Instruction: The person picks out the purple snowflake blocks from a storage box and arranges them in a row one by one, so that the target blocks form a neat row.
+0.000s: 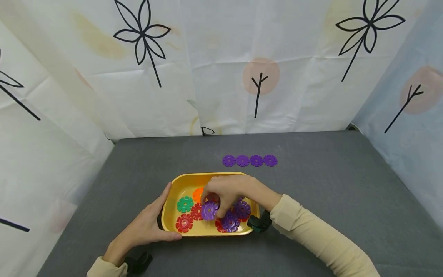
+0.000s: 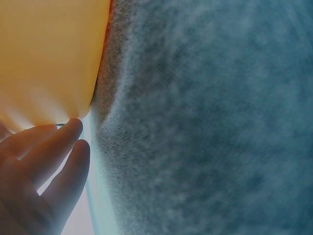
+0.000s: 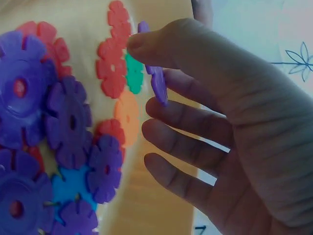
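Note:
Inside a yellow tray (image 1: 214, 233) lie purple, red, green and orange flower-shaped plastic discs. My right hand (image 1: 226, 192) is over the tray and pinches a purple disc (image 3: 158, 83) by thumb and index finger. In the right wrist view that disc shows edge-on, and the other fingers (image 3: 183, 129) are spread apart. At the tray's left end lies my left hand (image 1: 149, 223), thumb along the front side and straight fingers against the left side. The left wrist view shows fingertips (image 2: 73, 126) touching the tray's outer wall. My right hand hides some discs.
Behind the tray, a row of several purple discs (image 1: 249, 161) lies on the grey table (image 1: 332, 192). Cloth with printed plants (image 1: 221, 57) hangs at the back and both sides. A blue disc (image 3: 73, 186) lies among the purple ones in the right wrist view.

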Demonstrator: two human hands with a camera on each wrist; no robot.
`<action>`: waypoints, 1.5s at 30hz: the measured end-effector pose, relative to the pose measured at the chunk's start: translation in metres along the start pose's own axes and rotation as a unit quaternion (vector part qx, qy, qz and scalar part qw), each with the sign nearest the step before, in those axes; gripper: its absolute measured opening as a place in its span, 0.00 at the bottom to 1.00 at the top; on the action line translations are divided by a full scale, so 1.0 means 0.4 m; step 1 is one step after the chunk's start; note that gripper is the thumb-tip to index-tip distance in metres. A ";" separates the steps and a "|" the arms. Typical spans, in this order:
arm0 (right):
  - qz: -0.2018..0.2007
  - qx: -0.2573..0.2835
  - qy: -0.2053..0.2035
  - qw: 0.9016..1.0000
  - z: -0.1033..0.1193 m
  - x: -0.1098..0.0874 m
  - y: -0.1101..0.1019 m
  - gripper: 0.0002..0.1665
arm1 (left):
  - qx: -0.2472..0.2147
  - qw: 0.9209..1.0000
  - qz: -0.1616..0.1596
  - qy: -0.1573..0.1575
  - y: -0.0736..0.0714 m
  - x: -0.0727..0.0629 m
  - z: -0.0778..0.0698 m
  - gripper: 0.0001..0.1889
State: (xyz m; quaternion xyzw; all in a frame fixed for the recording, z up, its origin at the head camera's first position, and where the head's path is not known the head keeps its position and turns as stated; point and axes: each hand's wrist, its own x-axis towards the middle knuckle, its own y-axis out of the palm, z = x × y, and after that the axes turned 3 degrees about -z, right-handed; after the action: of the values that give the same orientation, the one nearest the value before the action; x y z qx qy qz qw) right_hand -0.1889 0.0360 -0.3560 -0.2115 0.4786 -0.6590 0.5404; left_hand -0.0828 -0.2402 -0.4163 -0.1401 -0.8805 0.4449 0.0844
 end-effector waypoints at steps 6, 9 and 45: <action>-0.048 0.013 -0.004 0.999 -0.014 -0.033 -0.043 0.28 | 0.002 1.000 0.001 -0.006 0.000 0.000 0.000 0.72; -0.078 0.011 -0.009 0.997 -0.031 -0.055 -0.065 0.27 | 0.000 1.000 0.001 -0.013 0.001 0.000 0.003 0.73; -0.284 0.049 0.275 0.917 -0.393 -0.402 -0.019 0.28 | 0.000 1.000 0.000 -0.016 0.004 0.002 0.006 0.72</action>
State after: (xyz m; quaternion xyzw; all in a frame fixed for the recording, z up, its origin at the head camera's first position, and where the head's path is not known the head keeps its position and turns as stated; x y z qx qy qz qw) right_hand -0.2655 0.2460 -0.3822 -0.1227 0.4952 -0.8394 0.1874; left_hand -0.0839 -0.2409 -0.4188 -0.1330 -0.8817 0.4473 0.0699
